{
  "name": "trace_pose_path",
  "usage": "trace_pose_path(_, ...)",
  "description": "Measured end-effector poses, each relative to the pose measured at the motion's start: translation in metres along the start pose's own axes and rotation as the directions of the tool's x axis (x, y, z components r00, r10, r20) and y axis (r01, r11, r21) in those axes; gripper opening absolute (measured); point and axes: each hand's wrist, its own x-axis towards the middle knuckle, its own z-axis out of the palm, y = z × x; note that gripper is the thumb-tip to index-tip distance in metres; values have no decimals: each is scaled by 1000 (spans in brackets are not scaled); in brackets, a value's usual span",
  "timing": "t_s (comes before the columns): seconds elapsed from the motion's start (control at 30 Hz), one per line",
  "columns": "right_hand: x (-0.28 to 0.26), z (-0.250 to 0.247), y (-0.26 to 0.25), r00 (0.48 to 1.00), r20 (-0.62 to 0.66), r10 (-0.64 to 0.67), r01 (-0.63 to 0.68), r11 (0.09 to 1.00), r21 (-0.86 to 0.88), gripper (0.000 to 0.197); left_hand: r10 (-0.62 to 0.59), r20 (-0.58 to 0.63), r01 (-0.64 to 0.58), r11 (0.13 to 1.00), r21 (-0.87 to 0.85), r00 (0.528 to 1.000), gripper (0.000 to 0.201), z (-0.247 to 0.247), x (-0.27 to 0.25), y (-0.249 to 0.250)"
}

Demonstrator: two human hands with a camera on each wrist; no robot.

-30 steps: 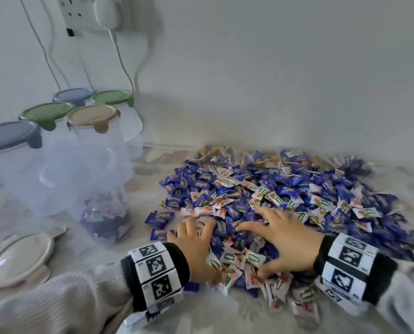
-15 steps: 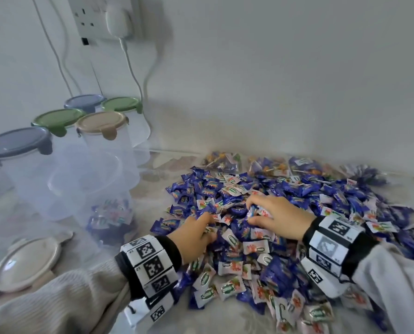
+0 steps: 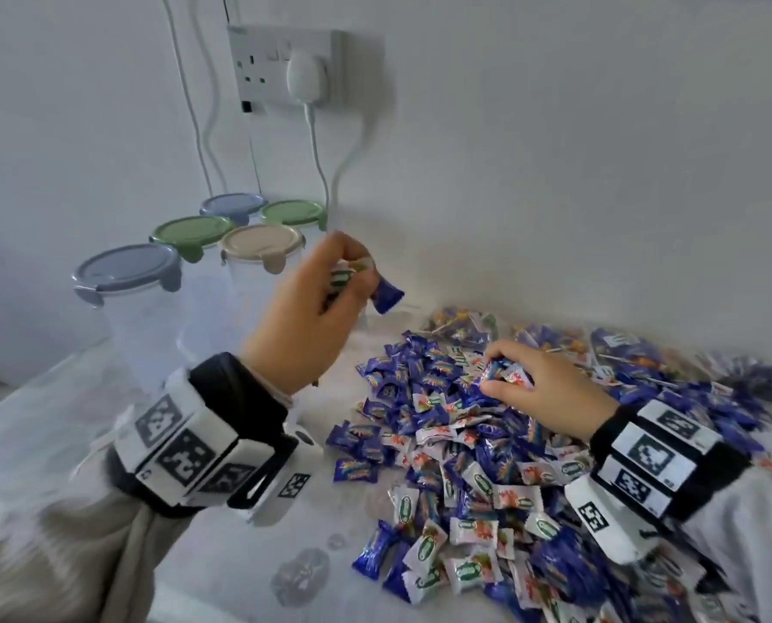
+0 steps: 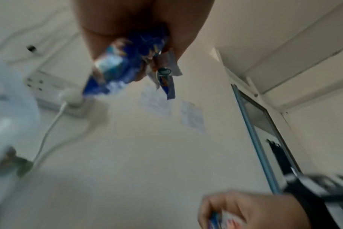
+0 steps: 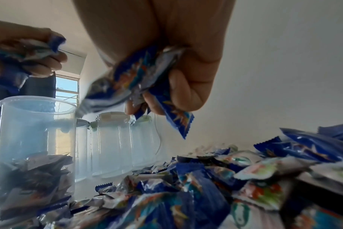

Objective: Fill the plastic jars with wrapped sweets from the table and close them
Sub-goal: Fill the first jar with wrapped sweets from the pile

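My left hand (image 3: 330,290) is raised above the table and grips a handful of wrapped sweets (image 3: 386,296), blue and white ones sticking out of the fist (image 4: 127,68). My right hand (image 3: 523,384) rests on the big pile of blue and white sweets (image 3: 487,451) and grips a bunch of them (image 5: 139,82). An open clear jar (image 5: 35,139), partly filled with sweets, stands at the left in the right wrist view; in the head view my left arm hides it.
Several lidded clear jars stand at the back left: blue lid (image 3: 125,269), green lid (image 3: 190,231), beige lid (image 3: 262,245). A wall socket with a white plug (image 3: 305,76) and hanging cables is above them. The wall runs close behind the pile.
My left hand has lifted off the pile with a handful of sweets and swung up and left. My right hand has closed on sweets and stays on the pile.
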Motion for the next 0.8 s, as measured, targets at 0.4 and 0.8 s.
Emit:
trace_pose_path(0.4,13,14,-21,997,47,-69,68,998,18,14,-68,-304,73,997,4,950,25,-68,-3,-46)
trace_pose_path(0.8,44,4,-73,973,-27,-229,230,973,38,17,-86,-35,93,903,419,996,35,-84,-31,-77)
